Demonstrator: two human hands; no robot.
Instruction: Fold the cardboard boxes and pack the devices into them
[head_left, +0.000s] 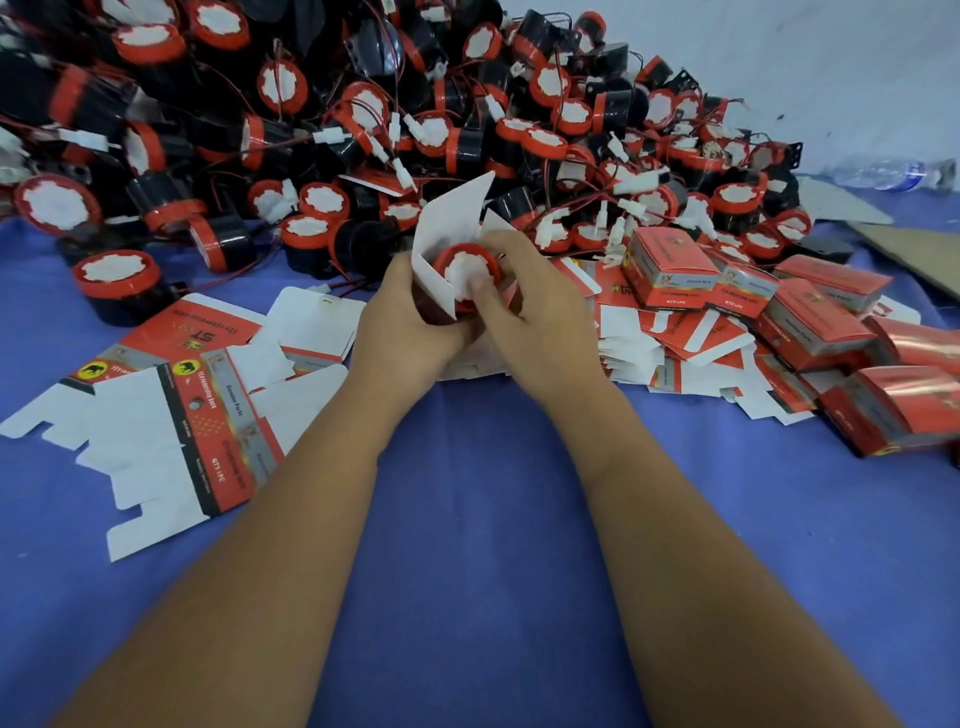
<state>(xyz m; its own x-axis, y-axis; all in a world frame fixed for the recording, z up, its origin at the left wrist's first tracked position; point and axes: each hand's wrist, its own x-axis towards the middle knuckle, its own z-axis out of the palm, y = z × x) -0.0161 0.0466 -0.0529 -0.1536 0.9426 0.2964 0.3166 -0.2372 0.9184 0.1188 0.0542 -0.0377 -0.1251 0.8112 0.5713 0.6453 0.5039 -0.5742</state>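
Note:
My left hand (410, 322) grips a partly folded red and white cardboard box (441, 244) whose white flaps stand open at the top. A black device with a red rim and white face (462, 267) sits in the box's mouth. My right hand (530, 306) is curled round the device, and its thumb presses on the white face. Both hands are held just above the blue cloth (467, 519), in front of the big heap of the same devices (363, 114).
Flat unfolded box blanks (171, 426) lie at the left. More blanks (675, 343) and closed red boxes (670, 270) are stacked at the right. A plastic bottle (893, 174) and brown cardboard (914, 249) lie at the far right.

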